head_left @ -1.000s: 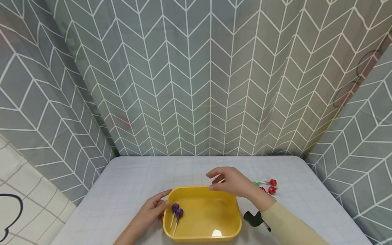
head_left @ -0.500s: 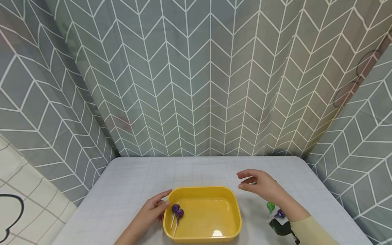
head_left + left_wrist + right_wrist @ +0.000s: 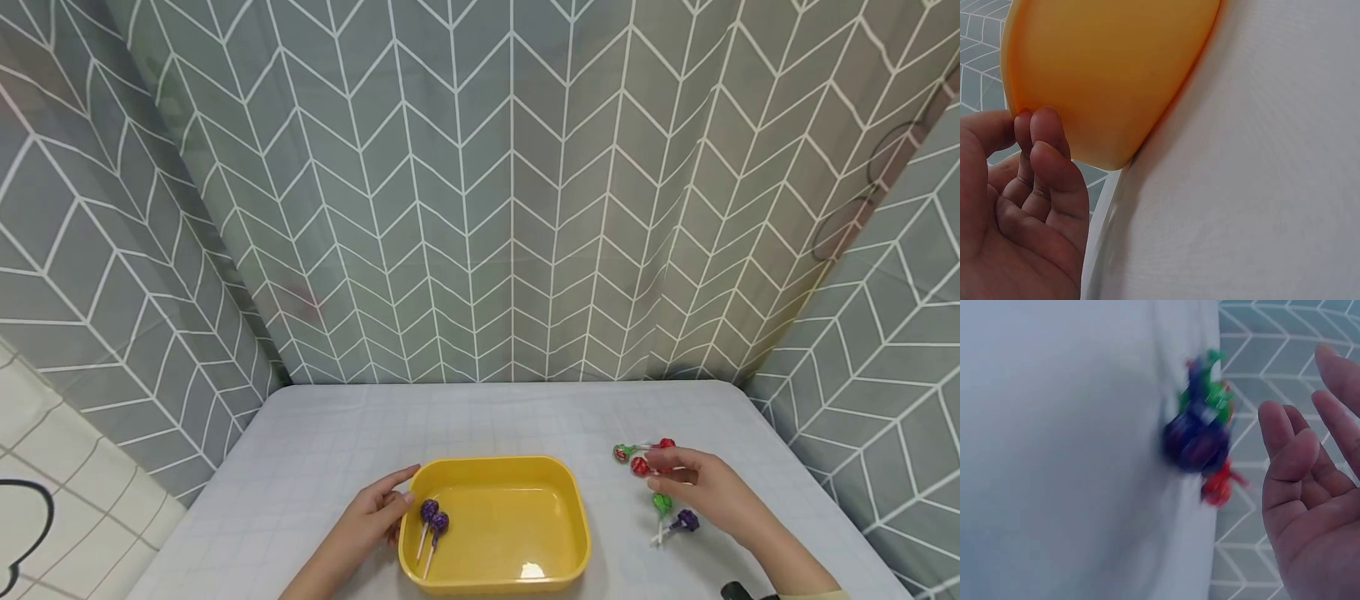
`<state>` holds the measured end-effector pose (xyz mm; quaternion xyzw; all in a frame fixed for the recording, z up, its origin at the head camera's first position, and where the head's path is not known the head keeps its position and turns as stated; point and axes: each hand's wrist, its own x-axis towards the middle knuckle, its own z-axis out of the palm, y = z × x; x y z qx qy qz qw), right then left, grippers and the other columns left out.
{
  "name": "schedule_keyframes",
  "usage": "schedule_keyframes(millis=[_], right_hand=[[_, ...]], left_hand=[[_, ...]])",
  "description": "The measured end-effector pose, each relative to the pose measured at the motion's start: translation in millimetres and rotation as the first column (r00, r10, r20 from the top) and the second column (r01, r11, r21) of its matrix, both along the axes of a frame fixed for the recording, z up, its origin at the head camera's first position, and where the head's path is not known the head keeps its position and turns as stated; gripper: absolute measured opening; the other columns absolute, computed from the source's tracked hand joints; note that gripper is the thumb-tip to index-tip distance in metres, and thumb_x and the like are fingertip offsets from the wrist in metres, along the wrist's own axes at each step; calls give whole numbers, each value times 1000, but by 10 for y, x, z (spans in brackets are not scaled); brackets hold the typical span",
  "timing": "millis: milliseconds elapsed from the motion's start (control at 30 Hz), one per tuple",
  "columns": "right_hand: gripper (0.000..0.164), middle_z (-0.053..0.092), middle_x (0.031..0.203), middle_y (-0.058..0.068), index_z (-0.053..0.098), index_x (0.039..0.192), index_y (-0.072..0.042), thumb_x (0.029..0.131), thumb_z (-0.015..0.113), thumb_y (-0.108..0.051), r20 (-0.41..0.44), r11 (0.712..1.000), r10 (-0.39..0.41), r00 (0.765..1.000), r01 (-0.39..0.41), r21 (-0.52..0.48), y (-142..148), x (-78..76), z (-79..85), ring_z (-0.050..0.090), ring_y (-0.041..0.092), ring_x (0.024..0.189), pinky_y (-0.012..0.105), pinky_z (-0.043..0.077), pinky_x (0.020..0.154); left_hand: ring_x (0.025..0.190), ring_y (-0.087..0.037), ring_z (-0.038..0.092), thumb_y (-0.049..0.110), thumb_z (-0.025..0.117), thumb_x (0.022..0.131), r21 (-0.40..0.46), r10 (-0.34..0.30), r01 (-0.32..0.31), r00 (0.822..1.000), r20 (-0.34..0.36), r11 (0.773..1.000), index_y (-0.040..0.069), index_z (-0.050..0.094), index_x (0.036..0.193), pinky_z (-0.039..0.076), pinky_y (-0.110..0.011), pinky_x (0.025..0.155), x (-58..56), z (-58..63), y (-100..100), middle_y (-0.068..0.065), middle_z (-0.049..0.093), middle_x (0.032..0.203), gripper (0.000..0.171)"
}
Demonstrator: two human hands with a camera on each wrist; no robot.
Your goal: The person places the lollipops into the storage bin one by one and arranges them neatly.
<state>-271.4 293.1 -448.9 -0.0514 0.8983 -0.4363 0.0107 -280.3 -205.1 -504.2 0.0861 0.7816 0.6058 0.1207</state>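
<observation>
My left hand grips the left end of a yellow tray, thumb at the rim. In the left wrist view the fingertips lie against the tray's outer wall. Two purple lollipops lie inside the tray at its left. My right hand, fingers parted and holding nothing, hovers over the loose lollipops on the right. Below its fingertips are a green lollipop and a purple lollipop. Beyond them lie red lollipops, partly covered by the hand, and a red-and-green lollipop.
A white cloth covers the table. Grey chevron curtains hang behind it and on both sides. A black strap or device shows at my right wrist, at the bottom edge of the head view.
My right hand has moved from above the tray's far right side across to the loose lollipops, now lower in the head view. The left hand and the tray have stayed in place.
</observation>
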Motion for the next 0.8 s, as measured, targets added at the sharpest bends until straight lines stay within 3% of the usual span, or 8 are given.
schedule_keyframes(millis=[333,633,800], right_hand=[[48,66,119,15,63,124,4,88,76,-25,41,999,-53,998,53,5,318,183,-252,66,17,96,26,52,72],[48,69,111,10,66,119,2,84,79,-28,114,998,-65,991,62,33,375,163,-363,66,18,94,28,54,75],[43,69,106,7,69,116,0,83,81,-26,101,994,-71,992,61,95,372,134,-383,64,17,89,27,54,72]], left_hand=[[62,-19,54,43,61,97,2,2,-2,1000,3,1000,8,43,149,51,-28,55,-10,2,-1,-10,61,78,65],[63,-19,54,41,62,97,16,0,0,1000,15,1000,8,43,149,50,-28,55,-5,-10,0,-11,61,80,64],[63,-19,54,41,61,98,14,-2,2,1000,2,1000,8,43,149,50,-28,55,5,-5,-4,-11,61,79,64]])
